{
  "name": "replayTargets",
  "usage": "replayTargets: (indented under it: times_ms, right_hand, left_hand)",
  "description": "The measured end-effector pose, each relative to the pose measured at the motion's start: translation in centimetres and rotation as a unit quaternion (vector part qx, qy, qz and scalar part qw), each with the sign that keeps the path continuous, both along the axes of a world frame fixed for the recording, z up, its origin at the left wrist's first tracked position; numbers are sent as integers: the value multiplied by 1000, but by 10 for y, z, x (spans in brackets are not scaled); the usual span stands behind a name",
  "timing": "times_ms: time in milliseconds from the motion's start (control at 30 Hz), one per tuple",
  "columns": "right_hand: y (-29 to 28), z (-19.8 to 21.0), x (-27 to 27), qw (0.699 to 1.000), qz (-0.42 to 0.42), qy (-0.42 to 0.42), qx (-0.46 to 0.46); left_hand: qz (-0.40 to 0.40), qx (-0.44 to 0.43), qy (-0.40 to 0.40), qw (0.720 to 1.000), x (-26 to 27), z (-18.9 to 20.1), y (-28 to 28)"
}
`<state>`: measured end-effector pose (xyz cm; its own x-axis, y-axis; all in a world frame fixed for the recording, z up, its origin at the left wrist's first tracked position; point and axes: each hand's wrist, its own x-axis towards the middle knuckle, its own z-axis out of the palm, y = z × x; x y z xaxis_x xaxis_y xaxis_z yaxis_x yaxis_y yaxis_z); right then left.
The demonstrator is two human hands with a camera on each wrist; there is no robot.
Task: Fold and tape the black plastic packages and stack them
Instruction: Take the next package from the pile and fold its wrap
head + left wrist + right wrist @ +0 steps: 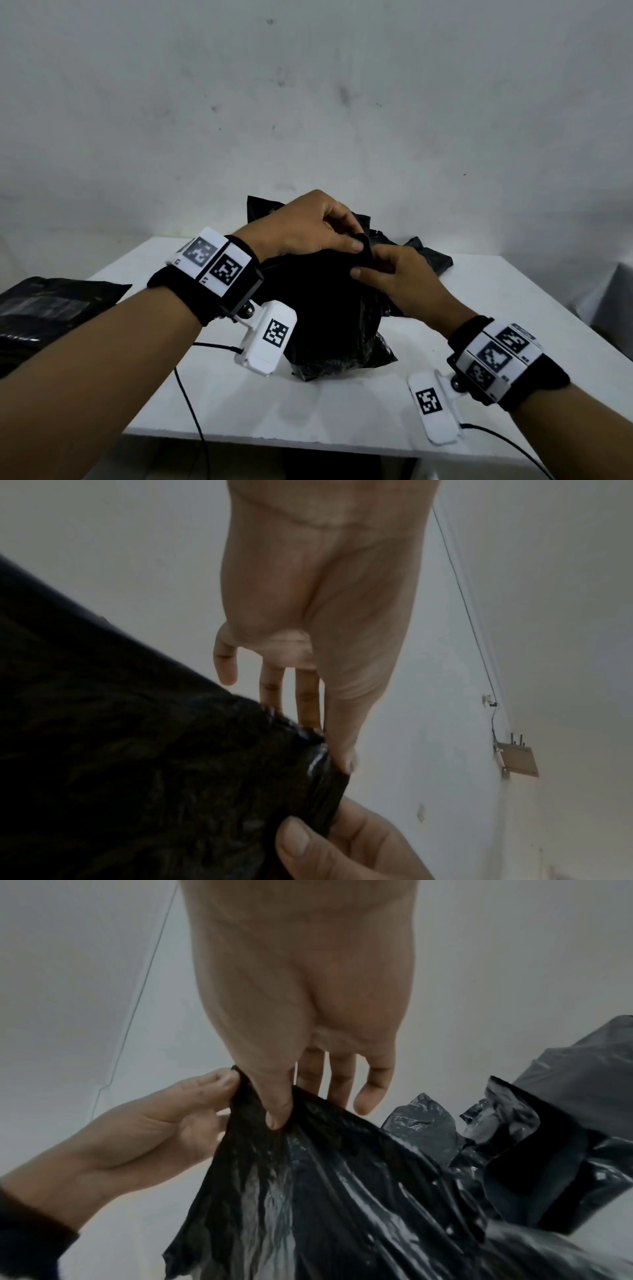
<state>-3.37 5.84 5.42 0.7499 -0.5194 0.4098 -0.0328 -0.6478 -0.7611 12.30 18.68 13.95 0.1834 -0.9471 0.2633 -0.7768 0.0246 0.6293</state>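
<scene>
The bag [329, 308] stands in the middle of the worktop [513, 325], bulging at its base and drawn up to a gathered neck at its top. Both hands meet on that neck: the left hand [308, 226] comes in from ten o'clock and pinches the black film between thumb and fingertips, while the right hand [404, 281] comes in from four o'clock and pinches the same bunched edge just beside it. The right wrist view shows the two pinches touching across the gathered plastic, the right thumb [274, 1102] pressed into the film; the left wrist view shows a tight rolled strip of it under the left thumb [342, 739].

The bag's long axis runs from the neck at twelve o'clock down toward the near edge at six, so the body hangs and rests below and between the wrists, closer to the viewer than the grip point. Neither hand is clearly nearer; both are on the neck, and the fold, judging by this, will likely go down over the body toward six o'clock.

More black plastic [424, 253] lies crumpled behind at one o'clock. A flat package [51, 308] sits off at nine o'clock, well apart. No tape is visible in any view.
</scene>
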Motion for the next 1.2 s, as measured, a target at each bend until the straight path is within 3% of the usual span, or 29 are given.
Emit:
replayTargets:
  times_ms: [133,267,333,500,667,833,1100,1200]
  right_hand:
    - [-10,-11,-3,998,-3,-24,61]
    - [-17,-16,-11,994,-7,-35,105]
    - [-19,-17,-13,991,-13,-34,126]
    - [-23,-17,-13,985,-34,-28,166]
    - [-25,-20,-12,976,-36,-42,210]
    - [-31,-24,-17,967,-31,-43,249]
    - [-33,-36,-25,963,37,-6,268]
    - [-29,-47,-29,966,40,59,247]
  left_hand:
    - [67,-81,16,994,12,-18,25]
    - [123,-212,181,952,45,-61,63]
    - [113,-180,250,945,61,-94,77]
    - [47,-29,285,957,53,-156,73]
    - [74,-54,325,941,38,-158,45]
    - [81,-17,327,941,39,-154,40]
    - [80,-15,345,935,46,-152,45]
    - [81,-19,346,934,46,-154,46]
